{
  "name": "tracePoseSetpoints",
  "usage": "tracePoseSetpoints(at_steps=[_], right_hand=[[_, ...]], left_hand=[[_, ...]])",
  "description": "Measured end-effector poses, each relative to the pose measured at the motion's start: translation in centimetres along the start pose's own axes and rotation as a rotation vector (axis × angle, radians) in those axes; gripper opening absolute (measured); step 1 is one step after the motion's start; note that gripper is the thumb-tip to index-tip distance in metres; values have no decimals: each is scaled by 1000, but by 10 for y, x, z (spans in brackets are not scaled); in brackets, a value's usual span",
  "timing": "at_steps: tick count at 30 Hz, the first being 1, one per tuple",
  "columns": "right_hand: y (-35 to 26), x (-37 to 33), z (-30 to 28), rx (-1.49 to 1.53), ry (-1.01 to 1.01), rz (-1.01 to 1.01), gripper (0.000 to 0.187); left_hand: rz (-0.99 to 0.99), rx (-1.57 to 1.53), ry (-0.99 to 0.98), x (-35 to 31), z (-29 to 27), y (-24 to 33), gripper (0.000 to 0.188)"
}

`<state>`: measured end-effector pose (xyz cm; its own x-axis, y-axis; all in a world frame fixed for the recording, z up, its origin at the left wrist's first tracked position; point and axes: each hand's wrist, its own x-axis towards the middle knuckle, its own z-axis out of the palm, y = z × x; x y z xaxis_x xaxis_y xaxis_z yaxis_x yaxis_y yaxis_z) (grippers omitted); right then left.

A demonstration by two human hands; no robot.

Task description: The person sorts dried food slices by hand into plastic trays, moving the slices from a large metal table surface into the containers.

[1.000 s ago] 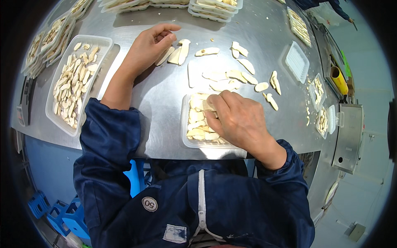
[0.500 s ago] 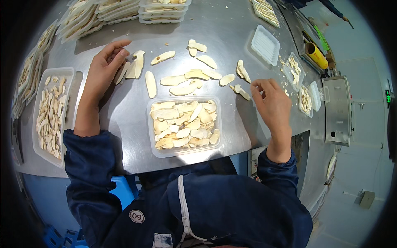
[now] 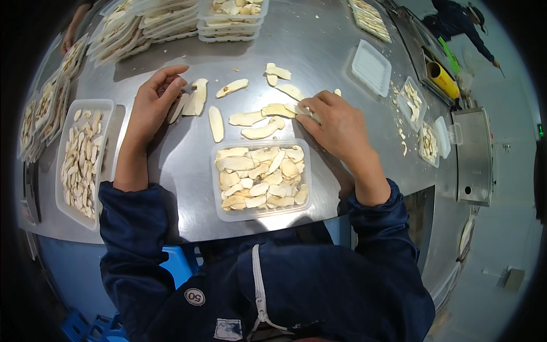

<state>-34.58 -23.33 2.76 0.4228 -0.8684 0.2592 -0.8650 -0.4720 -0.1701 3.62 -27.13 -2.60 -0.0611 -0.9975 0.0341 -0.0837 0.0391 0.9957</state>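
A clear plastic tray (image 3: 219,210) filled with pale sliced mushrooms sits before me near the table edge. My left hand (image 3: 155,101) rests left of the loose slices, thumb and forefinger apart, holding nothing; mushroom pieces (image 3: 195,97) lie beside its fingertips. My right hand (image 3: 336,122) reaches in from the right, its thumb and fingertips pinched at the end of a pale mushroom slice, partly hidden by the fingers. Between the hands lie several more loose slices, among them a long mushroom slice (image 3: 216,124) and a curved mushroom slice (image 3: 262,130).
At the left stands a tray (image 3: 108,114) of smaller pieces. Stacked filled trays (image 3: 231,31) line the far left. An unfilled white tray (image 3: 370,68) and small containers (image 3: 419,94) are at the right. A person (image 3: 456,25) is at far right; another's arm (image 3: 71,31) shows far left.
My right hand has moved left, from the slices at the right to those near the middle. My left hand stays beside its pieces. The view has shifted slightly.
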Motion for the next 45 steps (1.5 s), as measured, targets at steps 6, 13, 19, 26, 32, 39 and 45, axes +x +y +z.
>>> tracePoseSetpoints(at_steps=[6, 13, 19, 26, 32, 39, 45], right_hand=[[7, 6, 5, -71, 72, 96, 17], [-15, 28, 0, 70, -18, -1, 14], [-19, 78, 13, -160, -85, 93, 23], [-2, 89, 31, -68, 31, 38, 31], [5, 75, 18, 43, -63, 127, 25], [3, -24, -21, 571, -59, 364, 26], [10, -97, -43, 410, -174, 431, 35]], left_hand=[[22, 52, -9, 1, 4, 2, 34], [-5, 22, 7, 0, 2, 3, 34], [-4, 8, 7, 1, 3, 0, 33], [18, 41, 14, 0, 5, 5, 31], [43, 54, 16, 0, 4, 4, 30], [40, 120, 29, 2, 5, 5, 31], [20, 67, 11, 5, -4, -11, 36]])
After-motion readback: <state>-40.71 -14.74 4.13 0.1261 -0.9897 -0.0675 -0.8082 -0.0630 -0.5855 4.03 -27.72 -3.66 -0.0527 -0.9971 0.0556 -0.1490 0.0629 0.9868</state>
